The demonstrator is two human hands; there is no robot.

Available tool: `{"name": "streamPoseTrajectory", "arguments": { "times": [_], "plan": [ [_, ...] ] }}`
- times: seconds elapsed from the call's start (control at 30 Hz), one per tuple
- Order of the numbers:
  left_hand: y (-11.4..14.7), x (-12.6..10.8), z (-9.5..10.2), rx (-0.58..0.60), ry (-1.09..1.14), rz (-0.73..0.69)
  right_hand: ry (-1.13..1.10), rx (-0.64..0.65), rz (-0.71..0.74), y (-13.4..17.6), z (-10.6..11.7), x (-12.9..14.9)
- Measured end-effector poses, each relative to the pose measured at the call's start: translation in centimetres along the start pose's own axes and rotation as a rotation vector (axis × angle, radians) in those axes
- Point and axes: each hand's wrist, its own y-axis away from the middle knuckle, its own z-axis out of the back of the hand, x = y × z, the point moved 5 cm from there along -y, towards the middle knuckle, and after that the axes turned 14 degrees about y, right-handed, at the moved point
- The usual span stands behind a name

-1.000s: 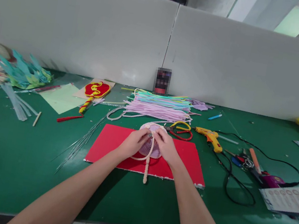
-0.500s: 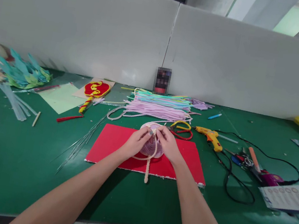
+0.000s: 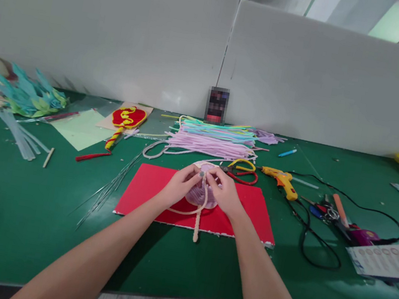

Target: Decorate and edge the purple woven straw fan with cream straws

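A round lilac fan with a pale rim (image 3: 195, 197) lies over a red board (image 3: 154, 190), its twisted cream handle (image 3: 197, 225) reaching past the board's front edge. Above the fan's middle, my left hand (image 3: 183, 180) and my right hand (image 3: 224, 187) meet, fingertips almost touching. Both pinch a cream pipe cleaner (image 3: 205, 196), whose loose length curves down across the fan and off to the left. The exact spot where the fingers grip is small and partly hidden by them.
Behind the board lie bundled pastel pipe cleaners (image 3: 211, 146) and pliers with red and yellow handles (image 3: 244, 171). A yellow glue gun (image 3: 281, 182) with a black cord is on the right. Thin wires (image 3: 112, 191) and a red-and-yellow fan (image 3: 128, 118) lie left.
Both hands stay together at the fan's upper middle, with only small finger shifts. The pipe cleaner's loop has moved slightly left. The view has tilted a little.
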Motion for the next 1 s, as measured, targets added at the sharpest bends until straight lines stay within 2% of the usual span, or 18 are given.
{"name": "streamPoseTrajectory", "arguments": {
  "times": [0.5, 0.73, 1.0],
  "plan": [
    [0.1, 0.6, -0.4, 0.064, 0.022, 0.039, -0.08, 0.008, -0.055, -0.2, 0.3, -0.6],
    [0.1, 0.5, -0.4, -0.01, -0.009, -0.017, -0.112, -0.092, -0.099, -0.1, -0.1, -0.8],
    [0.3, 0.7, -0.4, -0.029, -0.026, -0.059, -0.126, -0.207, -0.142, 0.4, -0.8, -0.8]
  ]
}}
